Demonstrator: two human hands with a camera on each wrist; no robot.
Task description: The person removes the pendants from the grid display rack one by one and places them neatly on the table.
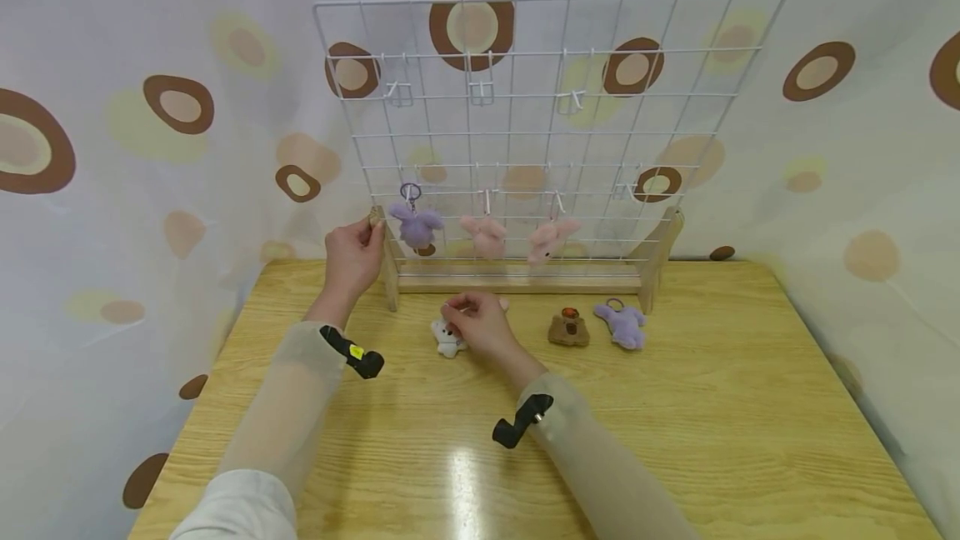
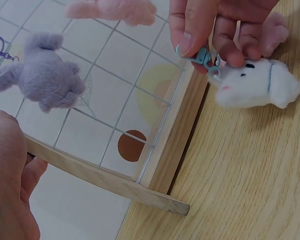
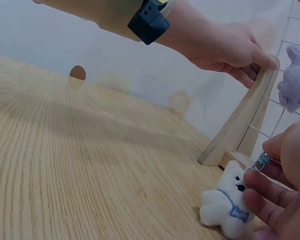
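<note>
My left hand (image 1: 354, 257) grips the top of the wooden side stand (image 3: 240, 117) at the left end of a white wire grid rack (image 1: 510, 136). In front of the rack, my right hand (image 1: 483, 327) pinches the teal clasp (image 2: 202, 57) of a white plush keychain (image 3: 227, 205). That plush has a dark nose and a blue scarf, and hangs low by the tabletop beneath the fingers. A purple plush keychain (image 1: 416, 225) hangs from a rack hook close to my left hand. Pink plush (image 2: 275, 34) shows on the table, partly hidden behind my right hand.
Two pink plush keychains, one in the middle (image 1: 489, 236) and one further right (image 1: 553, 238), hang on hooks. Bare hooks (image 1: 482, 92) sit higher on the grid. A brown plush keychain (image 1: 568, 329) and another purple one (image 1: 624, 325) lie on the wooden table (image 1: 675, 440).
</note>
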